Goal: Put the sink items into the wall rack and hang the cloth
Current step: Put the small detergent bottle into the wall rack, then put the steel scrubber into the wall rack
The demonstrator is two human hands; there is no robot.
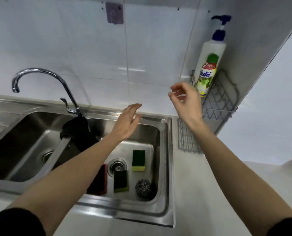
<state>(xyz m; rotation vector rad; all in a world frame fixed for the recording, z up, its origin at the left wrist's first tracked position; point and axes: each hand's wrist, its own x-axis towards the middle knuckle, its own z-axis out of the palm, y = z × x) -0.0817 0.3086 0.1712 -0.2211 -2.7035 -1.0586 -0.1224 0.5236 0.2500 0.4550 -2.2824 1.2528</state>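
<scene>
The sponges [138, 160] look light and soft; pinch 1 by its long sides. Left hand [127, 122] is flat and empty, right hand [186, 101] loosely curled, empty.

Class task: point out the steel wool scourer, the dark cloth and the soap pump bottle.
steel wool scourer [143, 187]: head view, centre of the ball.
dark cloth [77, 129]: head view, fold over the sink divider.
soap pump bottle [208, 65]: head view, label.
</scene>
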